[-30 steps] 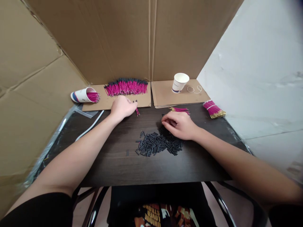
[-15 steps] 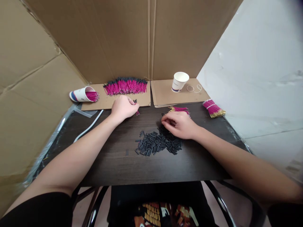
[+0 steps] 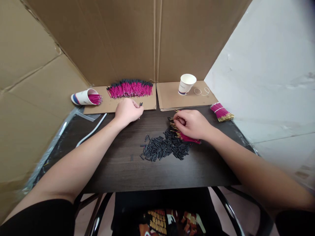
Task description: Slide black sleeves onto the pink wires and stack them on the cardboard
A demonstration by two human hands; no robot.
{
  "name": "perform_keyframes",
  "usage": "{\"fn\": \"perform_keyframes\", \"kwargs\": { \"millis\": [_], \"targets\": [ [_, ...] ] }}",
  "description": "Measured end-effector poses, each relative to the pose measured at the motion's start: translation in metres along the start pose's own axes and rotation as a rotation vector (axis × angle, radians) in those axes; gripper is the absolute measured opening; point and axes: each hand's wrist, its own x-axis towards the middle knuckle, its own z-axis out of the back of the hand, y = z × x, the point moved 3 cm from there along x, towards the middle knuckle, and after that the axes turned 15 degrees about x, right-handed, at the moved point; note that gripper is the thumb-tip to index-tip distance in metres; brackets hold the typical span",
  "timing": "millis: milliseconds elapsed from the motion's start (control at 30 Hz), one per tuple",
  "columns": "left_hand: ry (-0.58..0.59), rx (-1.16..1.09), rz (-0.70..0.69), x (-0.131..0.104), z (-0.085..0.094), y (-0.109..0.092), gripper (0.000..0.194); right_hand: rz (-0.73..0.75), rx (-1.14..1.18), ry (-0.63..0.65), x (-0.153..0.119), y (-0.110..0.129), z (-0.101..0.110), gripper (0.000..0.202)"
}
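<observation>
My left hand (image 3: 128,110) is closed around a few pink wires with black sleeves, whose black ends (image 3: 141,104) poke out above the fingers. My right hand (image 3: 193,124) is pinched over a loose pile of pink wires with gold tips (image 3: 188,138); whatever its fingertips grip is hidden. Just in front of that hand, small black sleeves (image 3: 159,147) lie heaped on the dark table (image 3: 118,170). Behind my left hand, a wide row of pink wires with black ends (image 3: 130,88) rests on cardboard.
A tipped paper cup (image 3: 83,97) holding pink wires lies at the left. An upright paper cup (image 3: 186,84) stands on the right cardboard (image 3: 169,98) beside rubber bands (image 3: 201,91). A banded bundle of pink wires (image 3: 221,111) sits at the far right. A white cable (image 3: 92,130) crosses the left side.
My right hand has moved slightly back and to the right, uncovering more gold-tipped wires. My left hand has shifted slightly left, and less of its wires shows.
</observation>
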Motion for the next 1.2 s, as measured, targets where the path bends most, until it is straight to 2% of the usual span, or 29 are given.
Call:
{"fn": "perform_keyframes", "kwargs": {
  "millis": [167, 267, 433, 567, 667, 767, 1000, 1200],
  "targets": [
    [-0.094, 0.006, -0.007, -0.008, 0.004, -0.006, 0.016, -0.116, -0.17, 0.014, 0.0, -0.009, 0.01, 0.013],
    [-0.114, -0.023, -0.136, -0.02, 0.003, -0.018, 0.017, -0.142, -0.221, 0.056, -0.002, -0.012, 0.008, 0.018],
    [0.05, -0.183, -0.541, -0.045, -0.01, -0.042, 0.019, -0.131, -0.201, 0.079, -0.003, -0.016, 0.002, 0.019],
    [0.19, -0.244, -0.729, -0.06, -0.018, -0.052, 0.023, -0.108, -0.198, 0.069, -0.002, -0.015, 0.002, 0.018],
    [0.31, -0.292, -0.779, -0.065, -0.024, -0.053, 0.024, -0.094, -0.225, 0.06, -0.002, -0.013, 0.002, 0.019],
    [0.365, -0.284, -0.806, -0.067, -0.028, -0.052, 0.027, -0.072, -0.241, 0.048, -0.002, -0.011, 0.002, 0.023],
    [0.33, -0.229, -0.835, -0.068, -0.035, -0.05, 0.021, 0.029, -0.177, -0.041, 0.0, -0.004, 0.0, 0.028],
    [0.314, -0.197, -0.845, -0.069, -0.037, -0.05, 0.022, 0.073, -0.152, -0.058, 0.001, -0.001, -0.005, 0.026]
  ]
}}
